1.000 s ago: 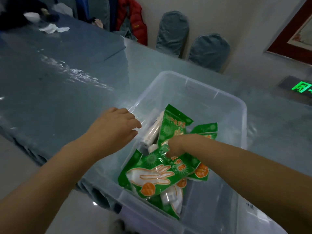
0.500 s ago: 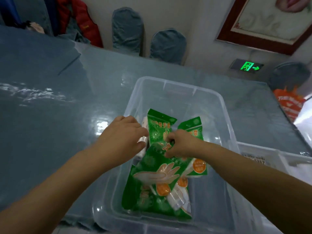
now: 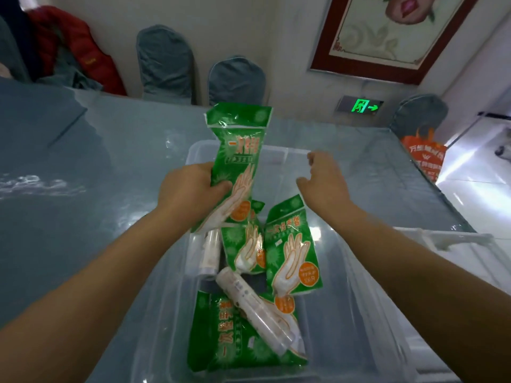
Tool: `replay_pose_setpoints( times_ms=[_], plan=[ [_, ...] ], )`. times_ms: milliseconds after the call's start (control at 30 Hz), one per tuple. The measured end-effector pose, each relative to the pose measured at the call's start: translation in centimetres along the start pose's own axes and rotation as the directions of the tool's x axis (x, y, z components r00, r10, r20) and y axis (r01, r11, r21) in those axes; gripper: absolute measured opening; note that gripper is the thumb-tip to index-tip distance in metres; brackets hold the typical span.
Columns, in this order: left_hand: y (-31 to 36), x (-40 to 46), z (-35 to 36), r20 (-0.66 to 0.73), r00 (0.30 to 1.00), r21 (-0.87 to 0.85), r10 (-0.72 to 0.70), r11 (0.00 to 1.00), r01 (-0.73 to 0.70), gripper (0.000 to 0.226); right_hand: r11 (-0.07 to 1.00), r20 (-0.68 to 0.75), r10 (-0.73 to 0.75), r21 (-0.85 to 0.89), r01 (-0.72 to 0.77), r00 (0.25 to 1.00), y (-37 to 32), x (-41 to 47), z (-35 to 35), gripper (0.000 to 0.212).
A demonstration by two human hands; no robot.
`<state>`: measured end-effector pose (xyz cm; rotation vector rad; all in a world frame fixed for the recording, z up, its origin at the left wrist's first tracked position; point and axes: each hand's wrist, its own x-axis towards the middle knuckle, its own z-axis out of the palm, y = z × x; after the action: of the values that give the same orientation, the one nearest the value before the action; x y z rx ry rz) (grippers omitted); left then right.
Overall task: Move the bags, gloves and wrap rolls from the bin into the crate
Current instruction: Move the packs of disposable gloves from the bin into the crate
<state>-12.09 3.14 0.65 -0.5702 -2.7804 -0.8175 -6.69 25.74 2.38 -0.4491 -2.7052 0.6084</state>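
A clear plastic bin [image 3: 356,299] sits on the table in front of me. My left hand [image 3: 188,189] is shut on a green glove pack [image 3: 237,161] and holds it upright above the bin's far left side. Over the bin's far right part my right hand [image 3: 323,178] hovers open, holding nothing. Inside the bin lie several more green glove packs [image 3: 293,250] and two clear wrap rolls: one [image 3: 257,308] lies across the packs, one [image 3: 210,255] rests along the left wall. A white crate [image 3: 459,241] shows at the right edge.
The table has a glossy blue-grey cover [image 3: 83,189]. An orange bag [image 3: 423,156] stands at the table's far right corner. Covered chairs [image 3: 235,78] line the wall behind, with a red jacket [image 3: 74,51] at the back left.
My left hand has taken a green glove pack and lifted it out of the bin. My right hand let go of the packs and rose, open. The view tilted up and right.
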Motion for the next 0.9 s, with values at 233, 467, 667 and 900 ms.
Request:
replay_pose_setpoints(
  times_ms=[233,467,667,900],
  plan=[
    [-2.3,1.6,2.0,0.124,0.991,-0.040,0.044,0.998,-0.039,0.034,0.864,0.377,0.247,-0.502,-0.027,0.893,3.6,-3.5,8.4,0.059],
    [-2.9,1.9,2.6,0.129,0.991,-0.027,0.047,0.999,-0.044,0.029,0.860,0.215,0.481,-0.302,-0.410,0.850,2.9,-3.9,11.7,0.080],
    [-2.9,2.0,2.8,0.100,0.994,-0.024,0.048,0.999,-0.046,0.033,0.815,0.261,0.578,-0.131,-0.565,0.773,4.1,-3.2,11.7,0.045],
    [-2.9,2.1,2.7,0.123,0.992,-0.027,0.030,0.999,-0.027,0.033,0.844,0.276,0.516,-0.325,-0.426,0.811,3.7,-3.9,11.3,0.024]
  ],
)
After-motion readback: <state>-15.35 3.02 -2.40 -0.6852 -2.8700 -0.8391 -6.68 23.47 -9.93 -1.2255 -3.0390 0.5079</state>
